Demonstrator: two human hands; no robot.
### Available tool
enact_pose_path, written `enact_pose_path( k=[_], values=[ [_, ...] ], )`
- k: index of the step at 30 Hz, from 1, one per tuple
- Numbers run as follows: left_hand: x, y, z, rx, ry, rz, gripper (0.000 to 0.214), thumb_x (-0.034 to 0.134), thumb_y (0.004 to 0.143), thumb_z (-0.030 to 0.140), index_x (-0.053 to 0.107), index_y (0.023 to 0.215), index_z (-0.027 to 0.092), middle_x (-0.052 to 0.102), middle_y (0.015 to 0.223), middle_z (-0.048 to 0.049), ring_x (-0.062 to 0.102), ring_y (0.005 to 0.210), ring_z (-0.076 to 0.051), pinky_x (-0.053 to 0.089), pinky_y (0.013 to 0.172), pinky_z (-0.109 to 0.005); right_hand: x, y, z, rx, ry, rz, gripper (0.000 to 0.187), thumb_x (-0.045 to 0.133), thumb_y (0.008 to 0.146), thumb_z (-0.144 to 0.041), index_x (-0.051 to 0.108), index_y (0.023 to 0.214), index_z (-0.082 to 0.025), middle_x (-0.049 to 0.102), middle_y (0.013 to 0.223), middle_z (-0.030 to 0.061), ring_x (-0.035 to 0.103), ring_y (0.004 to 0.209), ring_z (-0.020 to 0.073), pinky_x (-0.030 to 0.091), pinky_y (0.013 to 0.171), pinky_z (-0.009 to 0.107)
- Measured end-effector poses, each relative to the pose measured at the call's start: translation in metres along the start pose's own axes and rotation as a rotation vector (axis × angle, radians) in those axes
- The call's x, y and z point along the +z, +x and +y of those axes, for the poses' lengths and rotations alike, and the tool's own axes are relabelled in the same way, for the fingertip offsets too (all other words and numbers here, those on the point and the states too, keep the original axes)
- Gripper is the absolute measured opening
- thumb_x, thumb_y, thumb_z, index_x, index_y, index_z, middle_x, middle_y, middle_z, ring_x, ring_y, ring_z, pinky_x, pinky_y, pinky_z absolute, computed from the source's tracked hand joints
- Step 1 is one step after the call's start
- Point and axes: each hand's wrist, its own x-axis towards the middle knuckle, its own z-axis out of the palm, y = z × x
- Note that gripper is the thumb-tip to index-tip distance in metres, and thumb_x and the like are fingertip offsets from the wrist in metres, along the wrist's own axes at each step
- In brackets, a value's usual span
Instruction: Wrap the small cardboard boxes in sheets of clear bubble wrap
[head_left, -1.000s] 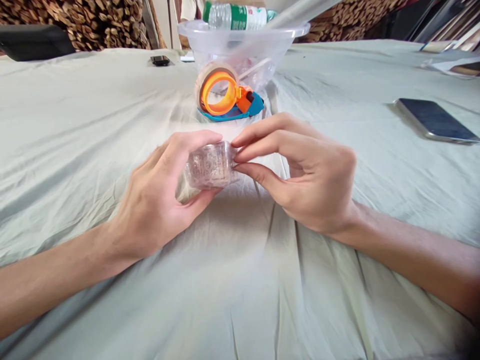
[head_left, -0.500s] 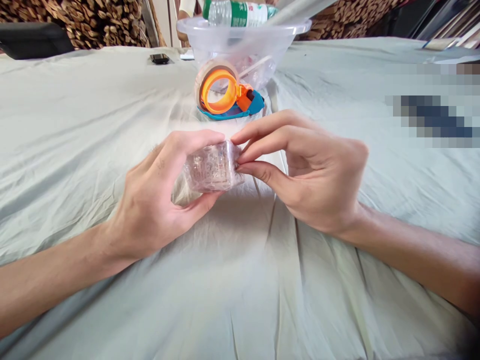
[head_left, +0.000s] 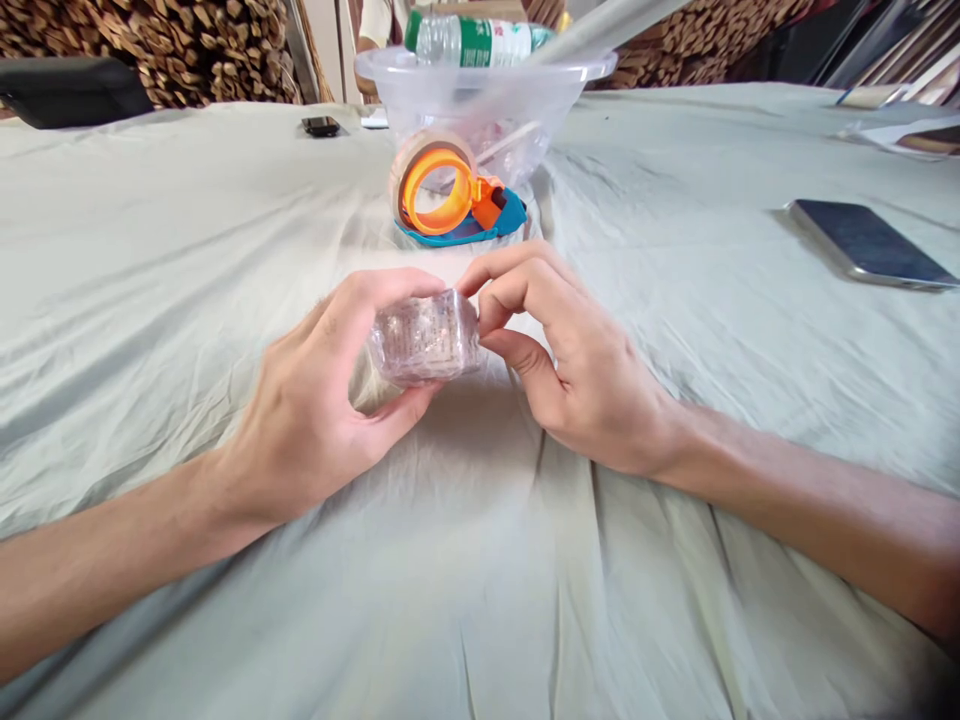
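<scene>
A small box (head_left: 424, 340) wrapped in shiny clear plastic sits between my two hands, just above the cloth. Faint printed lines show through the wrapping. My left hand (head_left: 330, 380) grips it from the left, thumb along the lower edge and index finger along the top. At its right end, my right hand (head_left: 570, 360) has the thumb and fingers bent together against the wrapping. Whether they pinch a loose bit of film there is too small to tell. Beyond the hands stands a tape dispenser (head_left: 491, 215), orange and blue, with a roll of tape on it.
Behind the dispenser is a clear plastic basin (head_left: 487, 75) holding a green-capped bottle (head_left: 480, 42) and a long pale stick. A smartphone (head_left: 870, 243) lies at the right. A small black device (head_left: 321, 127) and a black case (head_left: 75, 90) are at the back left.
My right hand has turned slightly and shifted left, its fingers curling closer to the box end. My left hand and the box have barely moved.
</scene>
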Motion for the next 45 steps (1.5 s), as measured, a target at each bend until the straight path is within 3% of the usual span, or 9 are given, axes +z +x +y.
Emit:
enact_pose_path(
  k=[4, 6, 10, 15, 23, 27, 35, 41, 45],
  values=[
    [0.002, -0.003, -0.005, -0.066, -0.089, -0.005, 0.061, 0.085, 0.097, 0.026, 0.06, 0.153, 0.031, 0.076, 0.139, -0.0037, 0.078, 0.128, -0.025, 0.068, 0.107, -0.034, 0.003, 0.0, 0.005, -0.006, 0.121, 0.133, 0.017, 0.063, 0.11, -0.012, 0.068, 0.118, -0.026, 0.077, 0.126, 0.0076, 0.075, 0.114, 0.0221, 0.068, 0.099, 0.041],
    [0.002, -0.004, -0.007, -0.112, -0.135, -0.024, 0.061, 0.082, 0.099, 0.027, 0.059, 0.155, 0.031, 0.074, 0.144, -0.0052, 0.075, 0.135, -0.027, 0.066, 0.115, -0.041, 0.003, 0.0, 0.005, -0.024, 0.127, 0.154, 0.024, 0.072, 0.106, -0.012, 0.075, 0.126, -0.026, 0.08, 0.134, 0.0078, 0.078, 0.118, 0.0228, 0.069, 0.104, 0.041],
    [0.001, -0.004, -0.008, -0.128, -0.151, -0.054, 0.058, 0.079, 0.101, 0.03, 0.059, 0.156, 0.032, 0.072, 0.148, -0.0073, 0.076, 0.135, -0.031, 0.066, 0.118, -0.051, 0.002, -0.001, -0.003, -0.008, 0.027, 0.157, 0.026, 0.076, 0.102, -0.007, 0.082, 0.117, -0.028, 0.084, 0.132, 0.004, 0.079, 0.127, 0.0261, 0.065, 0.117, 0.05],
    [0.0, -0.003, -0.005, -0.111, -0.171, -0.088, 0.055, 0.072, 0.103, 0.02, 0.06, 0.154, 0.035, 0.073, 0.146, -0.0037, 0.075, 0.134, -0.028, 0.067, 0.118, -0.048, 0.001, -0.001, -0.007, -0.025, 0.006, 0.227, 0.031, 0.074, 0.102, -0.005, 0.084, 0.119, -0.029, 0.084, 0.123, 0.0039, 0.081, 0.115, 0.0252, 0.07, 0.105, 0.047],
    [0.0, -0.001, -0.004, -0.081, -0.193, -0.086, 0.051, 0.071, 0.101, 0.016, 0.061, 0.148, 0.033, 0.071, 0.145, -0.0049, 0.07, 0.143, -0.029, 0.065, 0.123, -0.048, 0.0, -0.005, -0.001, -0.045, -0.036, 0.128, 0.044, 0.074, 0.104, -0.007, 0.079, 0.141, -0.031, 0.079, 0.139, 0.0051, 0.076, 0.131, 0.0241, 0.065, 0.116, 0.046],
    [-0.002, 0.002, -0.002, -0.032, -0.166, -0.084, 0.039, 0.067, 0.107, 0.02, 0.062, 0.141, 0.037, 0.071, 0.144, -0.0051, 0.067, 0.15, -0.03, 0.065, 0.123, -0.052, 0.001, -0.006, -0.002, -0.043, -0.035, 0.156, 0.031, 0.08, 0.102, -0.011, 0.083, 0.124, -0.033, 0.081, 0.129, 0.0015, 0.08, 0.119, 0.0219, 0.068, 0.109, 0.044],
    [-0.002, 0.001, -0.002, 0.008, -0.12, -0.088, 0.045, 0.062, 0.105, 0.011, 0.058, 0.144, 0.033, 0.069, 0.147, -0.0047, 0.061, 0.157, -0.027, 0.055, 0.134, -0.048, -0.002, -0.002, -0.01, -0.051, -0.052, 0.228, 0.022, 0.075, 0.104, -0.007, 0.08, 0.097, -0.027, 0.083, 0.106, -0.0007, 0.081, 0.095, 0.0176, 0.069, 0.088, 0.035],
    [-0.001, 0.0, -0.002, 0.017, -0.147, -0.075, 0.046, 0.067, 0.103, 0.013, 0.06, 0.146, 0.029, 0.072, 0.142, -0.0088, 0.069, 0.145, -0.028, 0.065, 0.122, -0.043, -0.003, 0.001, -0.012, -0.046, -0.116, 0.254, 0.025, 0.07, 0.106, -0.008, 0.079, 0.095, -0.029, 0.081, 0.098, -0.0005, 0.078, 0.086, 0.0185, 0.067, 0.078, 0.036],
    [0.0, -0.002, -0.002, -0.034, -0.15, -0.075, 0.053, 0.075, 0.101, 0.019, 0.06, 0.15, 0.034, 0.074, 0.138, -0.006, 0.075, 0.13, -0.027, 0.07, 0.112, -0.042, -0.004, 0.004, -0.009, -0.117, -0.112, 0.33, 0.023, 0.069, 0.105, -0.008, 0.077, 0.093, -0.025, 0.078, 0.092, 0.0018, 0.074, 0.083, 0.0171, 0.064, 0.074, 0.033]
  ],
)
